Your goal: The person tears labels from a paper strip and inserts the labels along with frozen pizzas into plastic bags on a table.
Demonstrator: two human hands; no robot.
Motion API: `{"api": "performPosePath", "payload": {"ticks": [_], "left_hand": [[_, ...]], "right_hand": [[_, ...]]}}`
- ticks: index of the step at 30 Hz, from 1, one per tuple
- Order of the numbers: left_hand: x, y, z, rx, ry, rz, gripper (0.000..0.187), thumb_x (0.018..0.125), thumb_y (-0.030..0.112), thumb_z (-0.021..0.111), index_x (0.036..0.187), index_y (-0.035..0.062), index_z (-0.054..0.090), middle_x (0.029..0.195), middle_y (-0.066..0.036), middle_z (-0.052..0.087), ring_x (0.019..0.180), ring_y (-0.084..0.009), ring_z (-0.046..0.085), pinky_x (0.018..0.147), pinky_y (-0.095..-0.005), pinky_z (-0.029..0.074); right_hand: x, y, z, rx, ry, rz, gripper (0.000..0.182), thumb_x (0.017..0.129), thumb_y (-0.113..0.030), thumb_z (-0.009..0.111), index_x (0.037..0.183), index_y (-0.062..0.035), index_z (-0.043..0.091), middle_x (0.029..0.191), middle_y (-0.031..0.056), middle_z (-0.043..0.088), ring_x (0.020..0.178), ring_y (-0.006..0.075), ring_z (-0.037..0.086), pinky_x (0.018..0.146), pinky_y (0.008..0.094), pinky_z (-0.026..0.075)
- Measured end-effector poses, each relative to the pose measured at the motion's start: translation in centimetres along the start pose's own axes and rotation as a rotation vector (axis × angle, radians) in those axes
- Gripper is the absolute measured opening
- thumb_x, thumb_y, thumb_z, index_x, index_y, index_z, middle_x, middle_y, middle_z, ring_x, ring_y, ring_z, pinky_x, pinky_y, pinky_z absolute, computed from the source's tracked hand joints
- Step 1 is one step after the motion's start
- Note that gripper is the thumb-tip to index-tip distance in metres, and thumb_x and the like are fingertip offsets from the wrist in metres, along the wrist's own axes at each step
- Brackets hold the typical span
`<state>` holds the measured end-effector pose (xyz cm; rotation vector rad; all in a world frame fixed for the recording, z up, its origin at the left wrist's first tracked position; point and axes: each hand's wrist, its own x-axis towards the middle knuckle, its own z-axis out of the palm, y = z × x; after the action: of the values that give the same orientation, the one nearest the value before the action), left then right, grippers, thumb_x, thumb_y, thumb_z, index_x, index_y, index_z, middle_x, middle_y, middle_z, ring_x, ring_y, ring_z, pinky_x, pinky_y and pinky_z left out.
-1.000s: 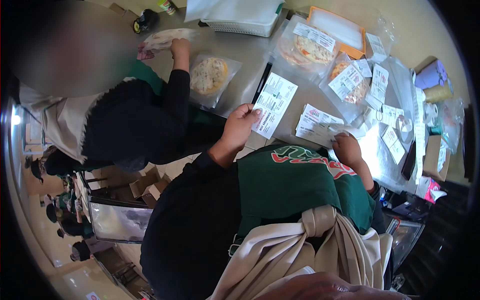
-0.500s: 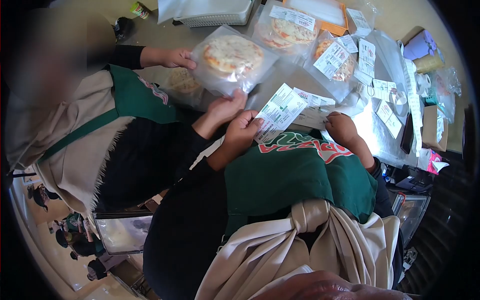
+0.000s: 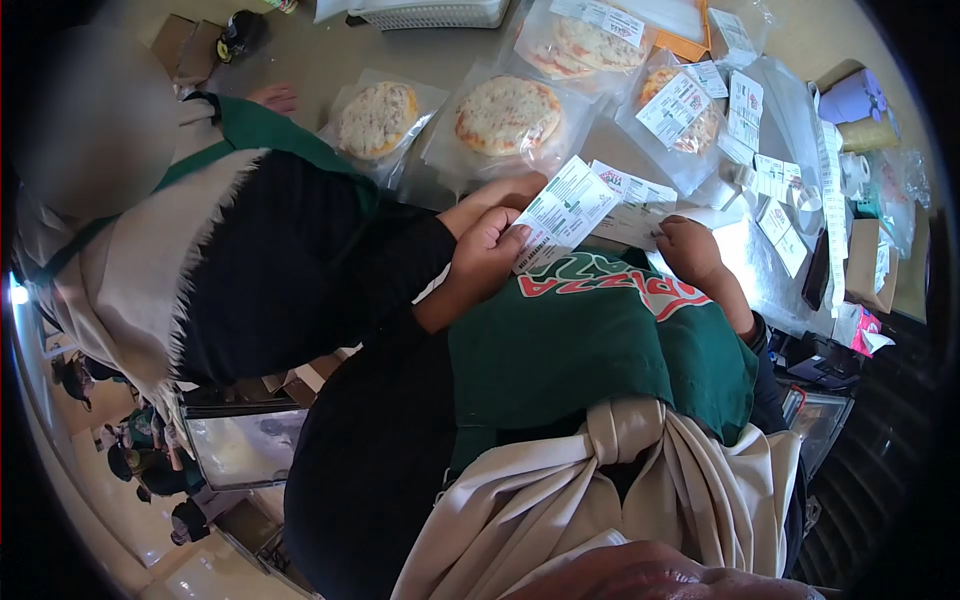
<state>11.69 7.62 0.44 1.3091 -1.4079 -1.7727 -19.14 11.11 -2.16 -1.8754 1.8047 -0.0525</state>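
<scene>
My left hand [image 3: 487, 250] pinches a printed label [image 3: 568, 207] with green and red print, held up in front of my apron. My right hand [image 3: 690, 248] has its fingers closed on the edge of a second printed label [image 3: 632, 205], partly behind the first. Beyond the labels, a bagged pizza [image 3: 508, 115] lies flat on the metal table. Left of it is a smaller bagged pizza [image 3: 377, 120]. A co-worker's forearm [image 3: 490, 200] reaches in behind my left hand, its fingers hidden by the label.
Labelled bagged pizzas [image 3: 580, 45] and another bagged pizza [image 3: 690, 125] lie at the back. Loose labels [image 3: 780, 235] are scattered at right, near a small cardboard box [image 3: 872, 265] and a purple cup [image 3: 852, 97]. A white basket [image 3: 435, 12] stands at the far edge. The co-worker [image 3: 290, 250] stands close on my left.
The co-worker has set the bagged pizza down on the table, and the co-worker's other hand has drawn back to the left. My hands keep nearly the same position with the labels.
</scene>
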Motion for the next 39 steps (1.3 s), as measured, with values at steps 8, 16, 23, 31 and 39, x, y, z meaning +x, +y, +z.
{"api": "performPosePath", "payload": {"ticks": [8,16,23,31,39], "left_hand": [[-1.8,-0.9,-1.2,0.101,0.096,0.020,0.014,0.092,0.012,0.050,0.098,0.0011,0.056,0.086,-0.004,0.060,0.076,-0.0058,0.052,0.070,-0.0229,0.044],[-3.0,-4.2,-2.7,-0.225,0.170,-0.109,0.015,0.092,0.010,0.050,0.100,-0.0014,0.055,0.087,-0.006,0.062,0.077,-0.0078,0.056,0.072,-0.0226,0.046],[-3.9,-6.7,-6.4,-0.521,0.468,-0.331,0.012,0.091,0.012,0.050,0.096,0.0021,0.052,0.078,-0.005,0.058,0.060,-0.0110,0.052,0.055,-0.0237,0.043],[-2.0,-6.1,-6.8,-0.596,0.507,-0.275,0.007,0.090,0.013,0.051,0.092,0.0067,0.053,0.075,-0.002,0.058,0.050,-0.0097,0.044,0.045,-0.0224,0.034],[0.5,-5.5,-7.0,-0.570,0.435,-0.177,0.010,0.090,0.014,0.051,0.095,0.0068,0.054,0.078,-0.002,0.060,0.056,-0.0092,0.049,0.049,-0.0215,0.036]], "right_hand": [[0.1,0.3,-0.1,-0.004,-0.019,-0.017,0.027,0.079,-0.020,0.046,0.085,-0.0001,0.064,0.098,0.0148,0.061,0.088,0.0321,0.059,0.082,0.0402,0.046],[0.5,0.1,-0.2,-0.040,-0.068,0.008,0.028,0.080,-0.021,0.045,0.086,-0.0007,0.064,0.098,0.0139,0.061,0.088,0.0321,0.060,0.082,0.0395,0.046],[0.6,0.1,-0.3,-0.043,-0.068,0.002,0.029,0.081,-0.021,0.045,0.085,-0.0011,0.065,0.099,0.0134,0.061,0.088,0.0319,0.060,0.081,0.0397,0.047],[0.5,-0.2,-0.1,-0.062,-0.058,0.018,0.029,0.081,-0.021,0.044,0.083,-0.0008,0.064,0.097,0.0138,0.061,0.086,0.0322,0.060,0.080,0.0404,0.047],[0.1,-0.6,-0.1,-0.048,-0.032,0.044,0.028,0.081,-0.021,0.044,0.082,-0.0001,0.064,0.095,0.0148,0.061,0.086,0.0323,0.059,0.080,0.0406,0.047]]}}
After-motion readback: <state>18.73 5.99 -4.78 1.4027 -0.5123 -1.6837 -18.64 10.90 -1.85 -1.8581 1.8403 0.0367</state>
